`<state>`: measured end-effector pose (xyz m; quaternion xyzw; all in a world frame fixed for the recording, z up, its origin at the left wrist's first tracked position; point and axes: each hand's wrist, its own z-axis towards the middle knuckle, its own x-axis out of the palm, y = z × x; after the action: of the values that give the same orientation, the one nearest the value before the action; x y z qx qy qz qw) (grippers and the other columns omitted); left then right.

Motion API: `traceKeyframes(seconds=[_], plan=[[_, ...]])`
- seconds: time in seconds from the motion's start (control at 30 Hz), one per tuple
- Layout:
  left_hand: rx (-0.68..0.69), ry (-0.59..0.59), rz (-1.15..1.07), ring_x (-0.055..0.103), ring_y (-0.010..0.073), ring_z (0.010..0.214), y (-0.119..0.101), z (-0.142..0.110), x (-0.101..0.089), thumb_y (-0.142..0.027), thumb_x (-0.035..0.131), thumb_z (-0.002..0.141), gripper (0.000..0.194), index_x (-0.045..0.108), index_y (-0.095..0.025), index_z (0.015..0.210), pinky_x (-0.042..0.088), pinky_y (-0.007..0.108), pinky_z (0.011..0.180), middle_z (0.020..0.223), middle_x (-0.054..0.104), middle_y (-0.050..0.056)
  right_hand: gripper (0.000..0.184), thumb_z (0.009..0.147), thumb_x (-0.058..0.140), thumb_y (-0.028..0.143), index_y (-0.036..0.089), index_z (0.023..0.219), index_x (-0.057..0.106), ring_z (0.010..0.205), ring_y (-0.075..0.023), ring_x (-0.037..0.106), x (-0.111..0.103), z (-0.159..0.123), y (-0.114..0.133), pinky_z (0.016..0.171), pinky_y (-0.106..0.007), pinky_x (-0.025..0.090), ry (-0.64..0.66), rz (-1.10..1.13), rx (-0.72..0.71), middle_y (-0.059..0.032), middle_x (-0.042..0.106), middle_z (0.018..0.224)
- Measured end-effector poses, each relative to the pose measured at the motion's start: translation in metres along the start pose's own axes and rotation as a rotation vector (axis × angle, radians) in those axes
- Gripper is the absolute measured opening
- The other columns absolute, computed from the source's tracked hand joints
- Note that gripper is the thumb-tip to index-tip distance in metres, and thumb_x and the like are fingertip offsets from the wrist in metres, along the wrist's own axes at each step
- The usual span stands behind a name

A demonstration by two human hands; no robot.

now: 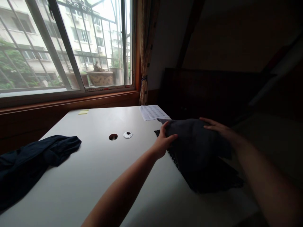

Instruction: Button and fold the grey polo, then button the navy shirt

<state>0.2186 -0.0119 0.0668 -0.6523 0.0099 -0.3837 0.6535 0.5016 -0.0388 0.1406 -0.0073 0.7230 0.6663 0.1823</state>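
Note:
A dark grey folded garment (191, 135) is between my two hands at the right side of the table; its exact kind does not show. My left hand (164, 142) grips its left edge, thumb and fingers apart across the cloth. On the far right edge, my right hand (221, 130) holds the garment, with part of its fingers hidden by the cloth. Beneath it lies a black piece of cloth (210, 179) with a patterned edge, deep in shadow. A crumpled navy garment (40, 157) lies on the table's left side, away from both hands.
The white table (111, 179) has a round cable hole (113, 137) and a round grommet cover (127, 135) beside it. Printed sheets (153, 112) lie near the far right corner, a yellow sticky note (83, 112) at the far left. Behind stand a barred window and a curtain (144, 56).

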Motion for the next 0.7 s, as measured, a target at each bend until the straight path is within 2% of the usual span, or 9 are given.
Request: traceKeyframes(seconds=[0.13, 0.2, 0.27, 0.4, 0.5, 0.6, 0.7], plan=[[-0.218, -0.071, 0.073, 0.065, 0.0155, 0.086, 0.052, 0.009, -0.002, -0.032, 0.074, 0.082, 0.095, 0.014, -0.035, 0.155, 0.053, 0.023, 0.062, 0.133, 0.052, 0.014, 0.063, 0.083, 0.067, 0.037, 0.027, 0.143, 0.050, 0.102, -0.0307, 0.073, -0.006, 0.007, -0.050, 0.077, -0.040, 0.061, 0.052, -0.043, 0.246, -0.0159, 0.069, 0.127], [-0.250, -0.076, 0.096, 0.066, 0.0176, 0.088, 0.066, 0.003, -0.006, -0.033, 0.077, 0.080, 0.099, 0.013, -0.033, 0.156, 0.054, 0.024, 0.062, 0.132, 0.052, 0.015, 0.066, 0.082, 0.070, 0.040, 0.028, 0.143, 0.048, 0.106, -0.0305, 0.072, -0.009, -0.002, -0.069, 0.081, -0.039, 0.061, 0.086, -0.016, 0.291, -0.0149, 0.069, 0.127], [-0.218, -0.061, 0.126, 0.066, 0.0206, 0.092, 0.072, -0.005, -0.008, -0.033, 0.078, 0.078, 0.103, 0.011, -0.034, 0.156, 0.055, 0.027, 0.064, 0.131, 0.054, 0.014, 0.074, 0.079, 0.075, 0.042, 0.029, 0.145, 0.045, 0.109, -0.0309, 0.071, -0.014, -0.011, -0.081, 0.084, -0.039, 0.061, 0.101, 0.006, 0.310, -0.0146, 0.069, 0.128], [-0.130, -0.035, 0.369, 0.066, 0.0229, 0.090, 0.072, -0.017, -0.001, -0.026, 0.078, 0.075, 0.105, 0.013, -0.032, 0.157, 0.057, 0.035, 0.073, 0.125, 0.059, 0.014, 0.084, 0.071, 0.083, 0.039, 0.030, 0.145, 0.045, 0.109, -0.0321, 0.071, -0.019, -0.021, -0.088, 0.086, -0.039, 0.060, 0.131, -0.016, 0.296, -0.0144, 0.070, 0.125], [-0.169, -0.037, 0.490, 0.065, 0.0216, 0.080, 0.069, -0.020, 0.013, -0.017, 0.075, 0.072, 0.102, 0.019, -0.032, 0.155, 0.057, 0.039, 0.073, 0.115, 0.062, 0.013, 0.082, 0.066, 0.084, 0.035, 0.028, 0.141, 0.049, 0.105, -0.0325, 0.072, -0.021, -0.019, -0.085, 0.085, -0.040, 0.060, 0.100, -0.082, 0.266, -0.0150, 0.069, 0.125], [-0.254, -0.116, 0.303, 0.064, 0.0191, 0.074, 0.068, -0.022, 0.027, -0.012, 0.071, 0.069, 0.095, 0.026, -0.035, 0.150, 0.059, 0.039, 0.065, 0.119, 0.058, 0.013, 0.076, 0.066, 0.082, 0.035, 0.029, 0.136, 0.055, 0.099, -0.0316, 0.073, -0.030, -0.021, -0.078, 0.079, -0.037, 0.060, 0.029, -0.149, 0.246, -0.0156, 0.071, 0.119], [-0.313, -0.144, 0.079, 0.065, 0.0161, 0.074, 0.072, -0.029, 0.035, -0.012, 0.070, 0.069, 0.089, 0.031, -0.034, 0.146, 0.061, 0.036, 0.065, 0.125, 0.053, 0.012, 0.059, 0.066, 0.080, 0.040, 0.031, 0.122, 0.067, 0.085, -0.0317, 0.075, -0.044, -0.031, -0.076, 0.060, -0.033, 0.058, -0.025, -0.269, 0.166, -0.0165, 0.075, 0.106]])
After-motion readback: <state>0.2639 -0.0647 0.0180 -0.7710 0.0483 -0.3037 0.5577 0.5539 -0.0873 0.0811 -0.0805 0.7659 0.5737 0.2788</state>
